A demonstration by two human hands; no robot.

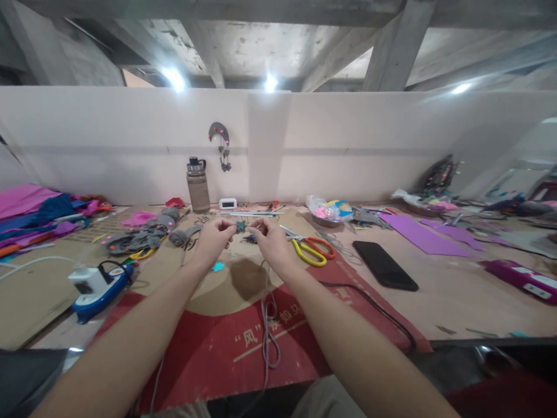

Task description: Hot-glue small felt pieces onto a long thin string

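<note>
My left hand (214,237) and my right hand (270,238) are raised side by side over the table, both closed in a pinch on a small dark teal piece (241,226) held between them. A thin grey cord (268,325) hangs from under my right hand and loops down on the red and brown cardboard (209,342). A small teal scrap (218,266) lies on the cardboard below my left hand. Yellow and red scissors (310,248) lie just right of my right hand.
A black phone (383,265) lies to the right. A blue and white glue gun (98,284) sits at left, with grey felt pieces (143,237) behind it. A bottle (198,184), a small clock (228,203), a bowl (326,216), purple sheets (424,233) and stacked coloured felt (35,215) line the back.
</note>
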